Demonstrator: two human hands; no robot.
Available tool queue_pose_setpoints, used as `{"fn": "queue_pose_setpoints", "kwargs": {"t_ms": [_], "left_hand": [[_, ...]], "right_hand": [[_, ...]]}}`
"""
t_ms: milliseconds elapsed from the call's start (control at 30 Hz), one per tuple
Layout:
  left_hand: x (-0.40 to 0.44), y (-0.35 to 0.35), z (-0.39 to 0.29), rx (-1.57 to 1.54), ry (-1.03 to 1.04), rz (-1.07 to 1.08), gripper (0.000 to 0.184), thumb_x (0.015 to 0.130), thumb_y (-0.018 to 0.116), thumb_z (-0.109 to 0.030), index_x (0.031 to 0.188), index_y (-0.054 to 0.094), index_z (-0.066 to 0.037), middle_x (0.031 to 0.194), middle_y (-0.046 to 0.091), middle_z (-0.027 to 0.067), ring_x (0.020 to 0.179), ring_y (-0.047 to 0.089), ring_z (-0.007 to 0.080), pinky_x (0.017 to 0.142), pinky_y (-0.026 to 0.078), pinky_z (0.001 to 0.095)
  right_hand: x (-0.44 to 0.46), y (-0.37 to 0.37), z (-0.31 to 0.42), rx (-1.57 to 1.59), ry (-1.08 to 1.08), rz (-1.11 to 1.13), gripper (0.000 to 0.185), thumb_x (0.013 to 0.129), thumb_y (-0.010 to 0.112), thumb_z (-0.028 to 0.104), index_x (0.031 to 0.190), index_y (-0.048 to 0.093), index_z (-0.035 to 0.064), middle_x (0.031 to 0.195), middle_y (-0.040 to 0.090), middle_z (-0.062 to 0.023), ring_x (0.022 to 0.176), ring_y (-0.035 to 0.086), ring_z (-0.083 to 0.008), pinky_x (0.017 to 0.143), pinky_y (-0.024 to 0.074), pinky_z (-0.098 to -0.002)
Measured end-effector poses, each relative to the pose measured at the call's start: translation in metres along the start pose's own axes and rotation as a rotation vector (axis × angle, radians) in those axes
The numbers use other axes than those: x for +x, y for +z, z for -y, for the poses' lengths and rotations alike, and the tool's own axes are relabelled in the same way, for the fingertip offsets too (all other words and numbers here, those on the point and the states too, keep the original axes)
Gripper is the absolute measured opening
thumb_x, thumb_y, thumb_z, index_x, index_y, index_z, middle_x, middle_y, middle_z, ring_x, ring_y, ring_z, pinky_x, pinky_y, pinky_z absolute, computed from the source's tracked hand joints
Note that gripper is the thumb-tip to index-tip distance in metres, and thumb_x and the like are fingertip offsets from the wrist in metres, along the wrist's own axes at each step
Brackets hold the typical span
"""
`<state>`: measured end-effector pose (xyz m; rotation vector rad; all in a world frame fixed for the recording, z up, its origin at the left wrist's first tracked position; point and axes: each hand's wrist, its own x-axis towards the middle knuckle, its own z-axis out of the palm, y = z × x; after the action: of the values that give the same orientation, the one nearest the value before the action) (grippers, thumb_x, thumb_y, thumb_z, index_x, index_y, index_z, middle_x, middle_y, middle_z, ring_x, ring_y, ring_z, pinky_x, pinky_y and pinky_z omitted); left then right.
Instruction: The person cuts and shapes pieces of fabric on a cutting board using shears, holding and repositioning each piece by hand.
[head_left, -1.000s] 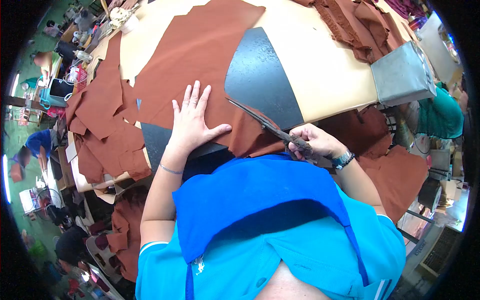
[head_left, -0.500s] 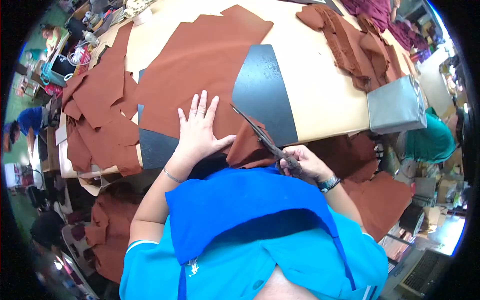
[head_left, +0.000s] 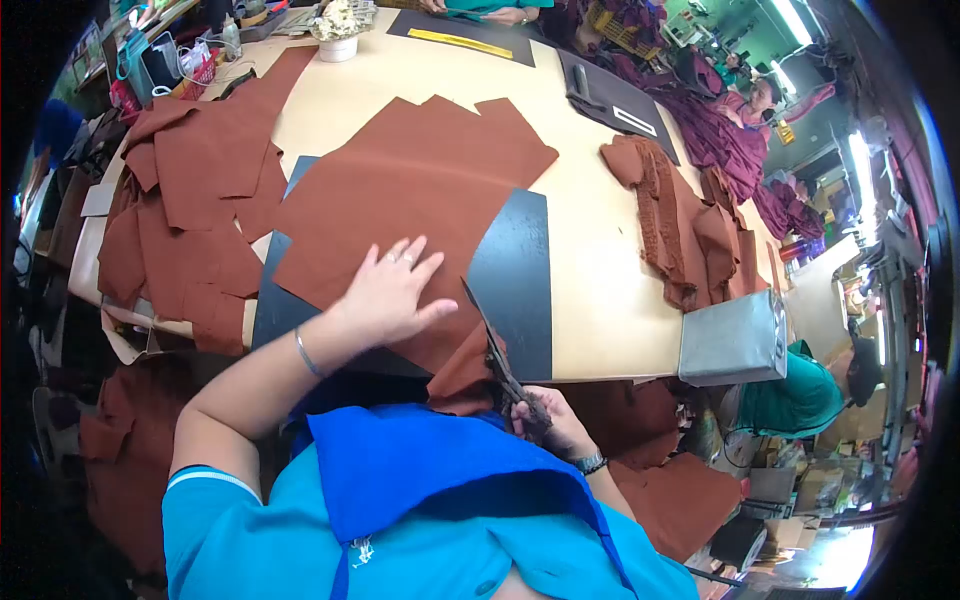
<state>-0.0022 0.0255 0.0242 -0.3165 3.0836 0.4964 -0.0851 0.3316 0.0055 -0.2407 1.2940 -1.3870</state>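
Brown cloth (head_left: 410,190) lies below the palm-down left hand (head_left: 388,298), contact unclear.

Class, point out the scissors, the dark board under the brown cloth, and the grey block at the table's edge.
Scissors (head_left: 500,368): head view, middle, between blades and handles.
Dark board (head_left: 522,285): head view, bare right-hand part.
Grey block (head_left: 732,342): head view, front face.

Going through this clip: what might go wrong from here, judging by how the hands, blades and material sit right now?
The scissors in the right hand have their tip close to the left hand's thumb in this view, so a slip might nick it. The brown sheet has a folded flap near the apron; it could bunch, or the blades might catch the apron.
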Motion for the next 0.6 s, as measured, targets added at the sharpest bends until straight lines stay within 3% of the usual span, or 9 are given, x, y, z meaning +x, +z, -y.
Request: {"fn": "queue_pose_setpoints", "kwargs": {"t_ms": [100, 167, 400, 600], "left_hand": [[0.023, -0.009, 0.032, 0.098, 0.186, -0.074, 0.088, 0.078, 0.055, -0.071, 0.144, 0.036, -0.015, 0.152, 0.024, 0.0199, 0.141, 0.022, 0.0387, 0.109, 0.019, 0.0634], [0.03, 0.002, 0.044, 0.137, 0.187, -0.047, 0.096, 0.072, 0.058, -0.075, 0.146, 0.034, -0.018, 0.154, 0.02, 0.0182, 0.143, 0.016, 0.0377, 0.109, 0.017, 0.066], [0.028, 0.011, 0.046, 0.135, 0.191, -0.074, 0.097, 0.071, 0.056, -0.077, 0.146, 0.034, -0.019, 0.155, 0.018, 0.0168, 0.143, 0.016, 0.0373, 0.108, 0.015, 0.0672], [0.019, 0.014, 0.041, 0.126, 0.115, -0.103, 0.098, 0.072, 0.054, -0.078, 0.147, 0.033, -0.019, 0.155, 0.018, 0.0176, 0.143, 0.015, 0.0386, 0.108, 0.014, 0.068]], "right_hand": [[-0.002, 0.008, 0.002, 0.004, 0.015, -0.062, 0.017, 0.089, 0.066, 0.022, 0.083, 0.058, 0.0082, 0.068, 0.058, -0.001, 0.059, 0.056, -0.0095, 0.053, 0.0439, -0.0228], [-0.001, 0.014, 0.003, -0.029, -0.007, -0.069, 0.018, 0.09, 0.064, 0.022, 0.083, 0.057, 0.0071, 0.067, 0.058, -0.0009, 0.059, 0.055, -0.0085, 0.053, 0.0439, -0.0226], [0.011, 0.025, 0.012, -0.08, -0.053, -0.077, 0.023, 0.09, 0.065, 0.027, 0.083, 0.057, 0.0066, 0.067, 0.058, -0.0017, 0.06, 0.054, -0.0082, 0.057, 0.0442, -0.0211], [0.006, 0.027, 0.0, -0.039, -0.047, -0.132, 0.017, 0.09, 0.063, 0.022, 0.084, 0.058, 0.0068, 0.067, 0.058, -0.0008, 0.058, 0.055, -0.0065, 0.054, 0.043, -0.0192]]}}
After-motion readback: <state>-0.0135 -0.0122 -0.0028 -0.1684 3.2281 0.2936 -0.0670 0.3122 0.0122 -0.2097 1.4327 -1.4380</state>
